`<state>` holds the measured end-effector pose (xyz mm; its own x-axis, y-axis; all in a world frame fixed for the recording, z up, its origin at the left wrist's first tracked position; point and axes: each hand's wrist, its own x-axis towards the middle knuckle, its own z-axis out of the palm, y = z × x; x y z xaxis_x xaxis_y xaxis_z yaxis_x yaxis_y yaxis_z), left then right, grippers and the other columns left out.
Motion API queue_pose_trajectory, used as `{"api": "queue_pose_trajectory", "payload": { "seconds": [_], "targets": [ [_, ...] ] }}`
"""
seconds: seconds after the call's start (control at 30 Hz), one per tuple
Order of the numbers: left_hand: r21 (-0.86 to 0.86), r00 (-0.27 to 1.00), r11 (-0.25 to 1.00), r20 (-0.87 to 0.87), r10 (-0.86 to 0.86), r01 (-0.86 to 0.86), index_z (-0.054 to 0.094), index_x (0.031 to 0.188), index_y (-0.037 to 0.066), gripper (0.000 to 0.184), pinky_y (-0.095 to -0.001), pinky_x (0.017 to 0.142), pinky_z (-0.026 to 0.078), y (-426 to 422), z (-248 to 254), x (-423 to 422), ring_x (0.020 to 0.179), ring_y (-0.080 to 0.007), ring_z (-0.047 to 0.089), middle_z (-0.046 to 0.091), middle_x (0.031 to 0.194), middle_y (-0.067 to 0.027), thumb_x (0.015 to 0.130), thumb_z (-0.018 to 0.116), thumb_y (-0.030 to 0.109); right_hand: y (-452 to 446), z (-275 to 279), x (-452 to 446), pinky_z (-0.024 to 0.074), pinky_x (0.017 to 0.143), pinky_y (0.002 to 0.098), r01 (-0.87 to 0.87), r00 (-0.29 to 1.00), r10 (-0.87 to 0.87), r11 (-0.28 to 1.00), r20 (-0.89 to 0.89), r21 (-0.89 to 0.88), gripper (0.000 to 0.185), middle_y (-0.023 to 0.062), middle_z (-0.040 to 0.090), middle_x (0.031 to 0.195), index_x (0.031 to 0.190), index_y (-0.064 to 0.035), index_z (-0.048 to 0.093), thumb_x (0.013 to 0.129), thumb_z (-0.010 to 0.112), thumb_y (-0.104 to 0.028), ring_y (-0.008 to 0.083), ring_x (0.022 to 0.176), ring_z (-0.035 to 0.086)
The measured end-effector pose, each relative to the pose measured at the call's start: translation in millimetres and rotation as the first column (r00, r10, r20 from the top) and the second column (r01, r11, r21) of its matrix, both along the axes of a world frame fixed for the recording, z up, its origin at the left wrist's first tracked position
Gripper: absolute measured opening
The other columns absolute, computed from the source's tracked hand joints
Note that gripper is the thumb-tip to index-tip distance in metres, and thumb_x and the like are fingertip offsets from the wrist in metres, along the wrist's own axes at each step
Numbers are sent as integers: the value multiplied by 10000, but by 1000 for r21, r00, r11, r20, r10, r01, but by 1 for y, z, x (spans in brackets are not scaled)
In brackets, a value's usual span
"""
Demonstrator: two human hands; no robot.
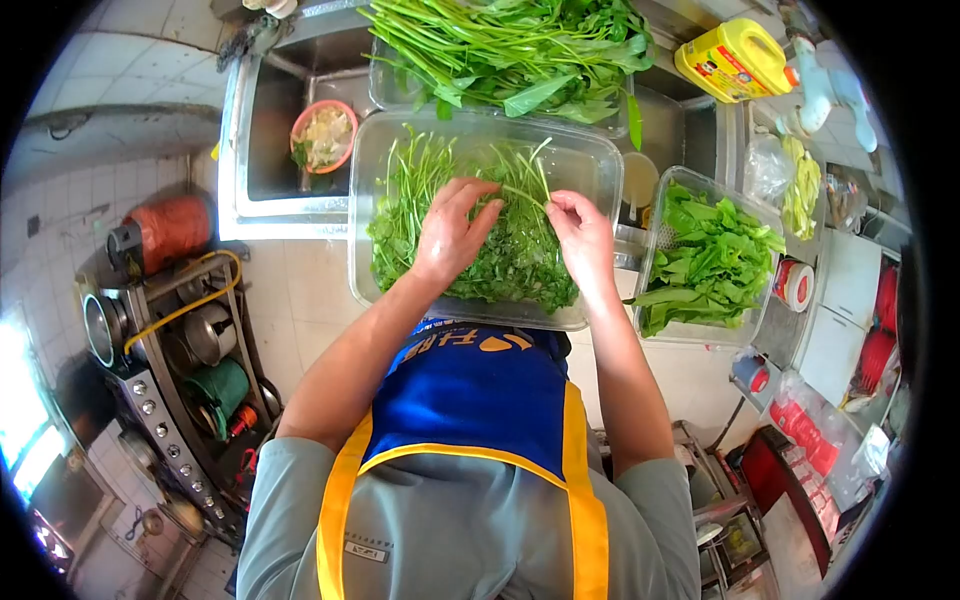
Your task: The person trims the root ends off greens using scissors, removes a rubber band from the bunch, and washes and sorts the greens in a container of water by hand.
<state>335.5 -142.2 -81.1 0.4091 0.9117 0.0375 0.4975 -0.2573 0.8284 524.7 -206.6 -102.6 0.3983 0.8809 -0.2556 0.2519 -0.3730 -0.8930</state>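
Note:
A clear plastic tub (360, 215) in front of me holds thin-stemmed leafy greens (520, 255) that look like coriander. Over them, a pale green stem (524, 195) stretches between my two hands. My left hand (455, 235) is closed, its fingers curled with the fingertips at one end of the stem. At the other end my right hand (582, 235) pinches the stem between thumb and fingers. Another clear tub behind is heaped with long-stemmed greens (510, 50). To the right, a clear tub (655, 250) contains broad lettuce-like leaves (710, 260).
The tubs rest over a steel sink (270, 150). A pink-rimmed bowl (324, 136) with scraps sits in its left basin. A yellow jug (735, 60) stands at the back right by a pale blue tap (825, 85). On the left are a stove (165, 440) and a red cylinder (170, 232).

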Motion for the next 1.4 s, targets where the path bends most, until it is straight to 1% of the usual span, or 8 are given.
{"api": "queue_pose_trajectory", "payload": {
  "seconds": [0.13,0.23,0.33,0.43,0.63,0.73,0.93,1.4],
  "targets": [
    [-415,986,909,133,102,-38,638,1037,17,289,-344,736,487,-1,5,9,840,-252,604,626,941,-129,819,697,197,-7,21,-15,502,747,276,-35,999,36,999,-32,32,212,92,693,915,1031,-38,646,838,684,-117,162,829,653],
    [-436,957,881,128,261,-182,646,1012,21,281,-320,741,480,-4,7,13,833,-210,602,629,924,-114,813,711,210,-9,34,-24,507,743,283,-104,995,104,994,11,37,210,94,688,917,1018,-32,645,824,691,-98,171,837,659],
    [-258,935,914,85,345,-313,648,988,11,279,-297,741,476,-3,17,14,804,-197,595,625,884,-95,813,718,217,-10,33,-31,506,726,285,-141,990,139,987,24,72,193,88,680,894,997,-29,641,817,691,-77,175,823,657],
    [-211,966,973,217,137,-91,652,982,3,269,-276,744,468,-2,8,8,802,-166,586,622,850,-87,823,714,210,-10,34,-33,502,715,285,-196,978,200,978,-58,66,195,85,675,880,1000,-30,636,818,688,-75,170,793,647],
    [-626,863,776,428,269,69,666,960,-7,236,-260,769,455,-7,10,8,838,-111,564,627,839,-25,912,617,219,-11,27,-33,492,704,269,-198,954,200,980,-222,32,180,57,667,857,1006,-25,628,841,677,-77,129,783,624],
    [-651,882,753,405,240,94,662,972,-10,251,-253,771,453,-5,17,7,826,-103,560,629,850,-12,944,560,217,-13,19,-32,492,706,263,-191,902,204,979,-379,72,168,51,665,861,1005,-24,624,854,670,-82,114,792,618],
    [-673,800,736,480,361,72,612,966,15,203,-222,692,404,-7,8,9,734,-78,495,577,803,3,960,527,200,-10,27,-32,495,717,258,-326,904,315,945,-290,9,163,62,677,890,1005,-14,618,866,658,-90,112,794,623],
    [-694,777,713,503,379,101,596,971,18,153,-228,702,420,-8,9,10,743,-82,505,584,834,-2,953,542,160,-11,17,-31,473,699,232,-261,864,265,963,-428,67,134,32,664,868,990,-10,610,878,648,-73,74,780,588]
  ]
}}
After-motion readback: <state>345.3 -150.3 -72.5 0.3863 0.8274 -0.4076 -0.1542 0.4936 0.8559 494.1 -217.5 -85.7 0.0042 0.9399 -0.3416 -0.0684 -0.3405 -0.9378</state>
